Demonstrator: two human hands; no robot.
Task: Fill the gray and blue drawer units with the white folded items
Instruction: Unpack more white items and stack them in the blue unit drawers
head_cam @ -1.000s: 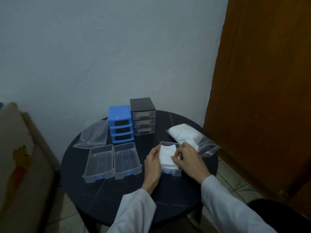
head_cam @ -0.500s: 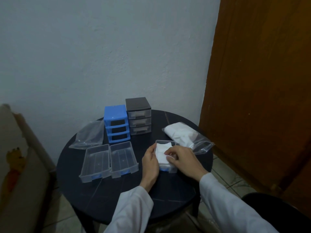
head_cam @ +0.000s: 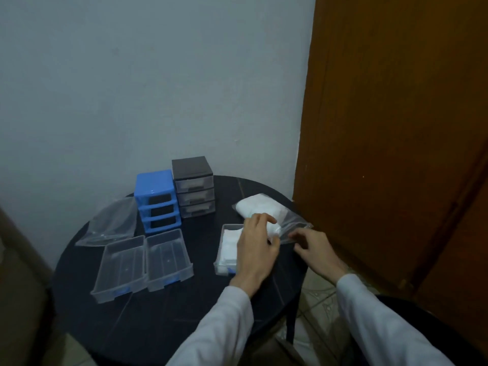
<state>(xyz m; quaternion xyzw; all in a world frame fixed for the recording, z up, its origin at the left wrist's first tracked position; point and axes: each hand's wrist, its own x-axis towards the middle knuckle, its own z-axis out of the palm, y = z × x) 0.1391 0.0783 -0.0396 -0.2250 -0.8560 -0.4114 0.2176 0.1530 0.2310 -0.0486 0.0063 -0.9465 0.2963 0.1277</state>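
Both hands have shifted right from the filled drawer point(head_cam: 228, 247): left hand point(head_cam: 257, 248) pinches a folded item from the bag point(head_cam: 266, 211); right hand point(head_cam: 315, 248), loosely curled, steadies the bag mouth.

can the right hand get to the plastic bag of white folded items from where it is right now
Probably yes. The right hand sits just at the open end of the plastic bag of white folded items, with nothing between them. The left hand is already at the bag's mouth, so they may crowd each other.
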